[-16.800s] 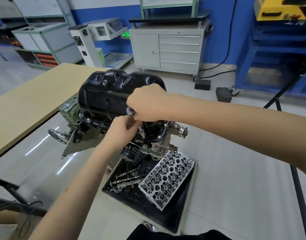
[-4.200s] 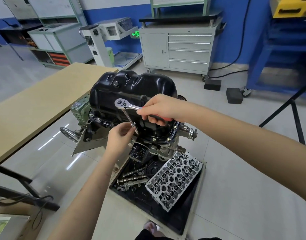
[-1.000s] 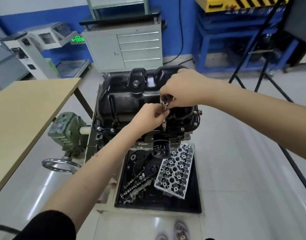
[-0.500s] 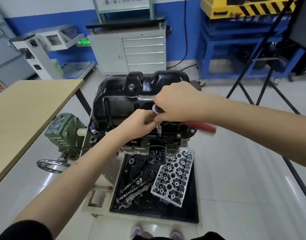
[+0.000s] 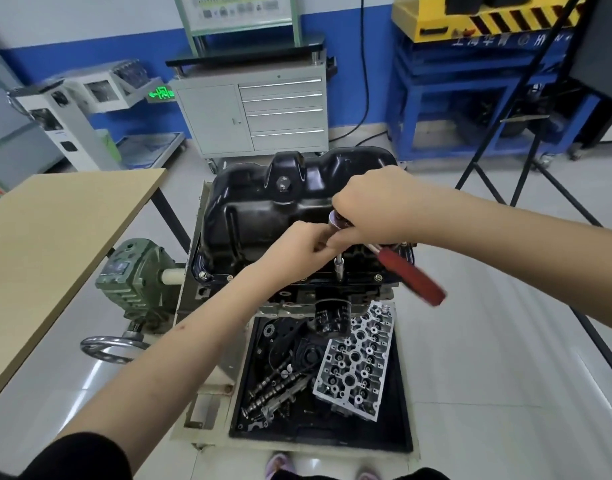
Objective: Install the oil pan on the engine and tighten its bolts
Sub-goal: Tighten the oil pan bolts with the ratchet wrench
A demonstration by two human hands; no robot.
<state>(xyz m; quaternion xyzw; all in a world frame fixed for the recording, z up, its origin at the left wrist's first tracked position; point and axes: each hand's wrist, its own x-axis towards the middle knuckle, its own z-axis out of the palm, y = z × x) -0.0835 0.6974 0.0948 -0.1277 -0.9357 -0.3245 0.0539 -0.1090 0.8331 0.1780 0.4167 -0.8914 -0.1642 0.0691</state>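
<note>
The black oil pan (image 5: 263, 209) sits on top of the upturned engine (image 5: 297, 296) on its stand. A ratchet wrench with a red handle (image 5: 410, 275) stands over the pan's near flange, its socket extension (image 5: 339, 263) pointing down onto a bolt. My right hand (image 5: 377, 206) grips the ratchet's head from above. My left hand (image 5: 301, 249) pinches the extension just below the head. Other flange bolts (image 5: 203, 274) show along the near edge.
A black floor tray (image 5: 398, 403) below the engine holds a cylinder head (image 5: 356, 362), camshafts (image 5: 273, 389) and small parts. A wooden table (image 5: 55, 237) stands at left, the stand's green gearbox (image 5: 134, 275) and handwheel (image 5: 110, 344) beside it. A grey cabinet (image 5: 256, 112) is behind; black stand legs (image 5: 505, 133) at right.
The red handle has swung round toward me and to the right. Both hands have stayed on the ratchet's head and extension over the same bolt.
</note>
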